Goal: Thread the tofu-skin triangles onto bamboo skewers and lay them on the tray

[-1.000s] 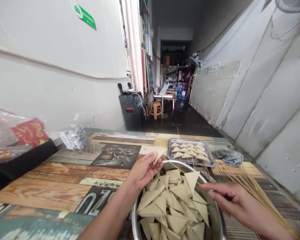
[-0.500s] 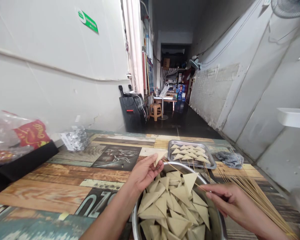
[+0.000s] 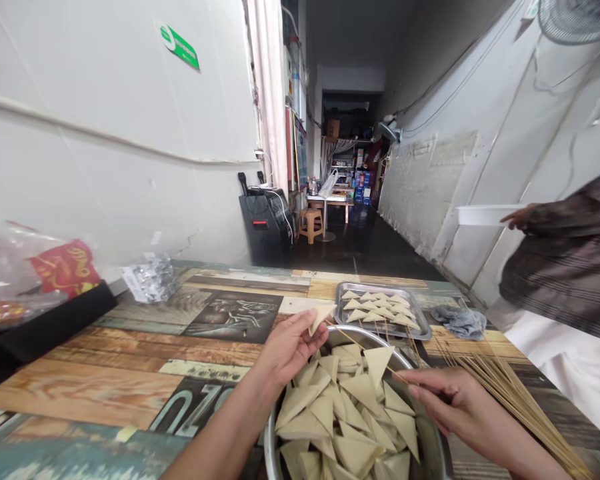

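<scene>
My left hand point(image 3: 295, 343) pinches a pale beige tofu triangle point(image 3: 321, 316) above the far rim of a steel bowl point(image 3: 276, 460). In the fingertips of my right hand point(image 3: 447, 393) is a thin bamboo skewer point(image 3: 345, 335), which slants across the bowl to the triangle in my left hand. Another tofu triangle point(image 3: 379, 363) sits along the skewer near my right fingers and seems threaded on it. Whether the tip has entered the left-hand piece is hard to see. Many more tofu triangles point(image 3: 360, 453) fill the bowl.
Behind the bowl, a metal tray point(image 3: 425, 327) holds rows of skewered triangles. Loose skewers point(image 3: 520, 397) lie at right beside a crumpled grey plastic bag point(image 3: 459, 321). At far right a person's sleeve point(image 3: 570, 213) shows, with a hand near a white tray point(image 3: 480, 215). Plastic packages point(image 3: 65, 267) stand at left.
A person has come into view at the right edge, and the white tray there has shifted left. Both my hands stay almost where they were.
</scene>
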Demonstrator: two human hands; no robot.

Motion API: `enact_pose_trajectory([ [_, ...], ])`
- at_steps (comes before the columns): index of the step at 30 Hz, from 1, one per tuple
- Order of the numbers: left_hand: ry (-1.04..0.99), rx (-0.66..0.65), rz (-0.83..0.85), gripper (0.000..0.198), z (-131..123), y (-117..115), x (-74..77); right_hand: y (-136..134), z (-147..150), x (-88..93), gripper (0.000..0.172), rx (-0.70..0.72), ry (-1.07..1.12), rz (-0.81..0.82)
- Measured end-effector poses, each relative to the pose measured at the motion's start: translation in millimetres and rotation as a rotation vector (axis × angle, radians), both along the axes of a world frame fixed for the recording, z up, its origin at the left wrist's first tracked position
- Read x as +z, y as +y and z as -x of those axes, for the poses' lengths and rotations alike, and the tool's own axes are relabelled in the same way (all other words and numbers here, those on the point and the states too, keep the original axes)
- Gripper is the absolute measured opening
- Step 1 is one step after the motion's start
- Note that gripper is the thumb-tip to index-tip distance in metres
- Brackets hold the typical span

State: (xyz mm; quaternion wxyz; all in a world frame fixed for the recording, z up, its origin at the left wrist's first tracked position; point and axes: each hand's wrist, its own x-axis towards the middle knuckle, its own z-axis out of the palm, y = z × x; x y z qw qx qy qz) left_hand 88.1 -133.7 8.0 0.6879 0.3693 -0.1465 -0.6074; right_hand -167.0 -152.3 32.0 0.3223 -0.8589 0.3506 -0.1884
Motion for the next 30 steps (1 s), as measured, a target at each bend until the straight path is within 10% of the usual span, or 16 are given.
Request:
enact_pose_trajectory([
  [30,-0.136,0.004,0.075,0.012,5,2,-1.3,2,-13,-29.1,0.027,0.009,-0.119,0.245],
])
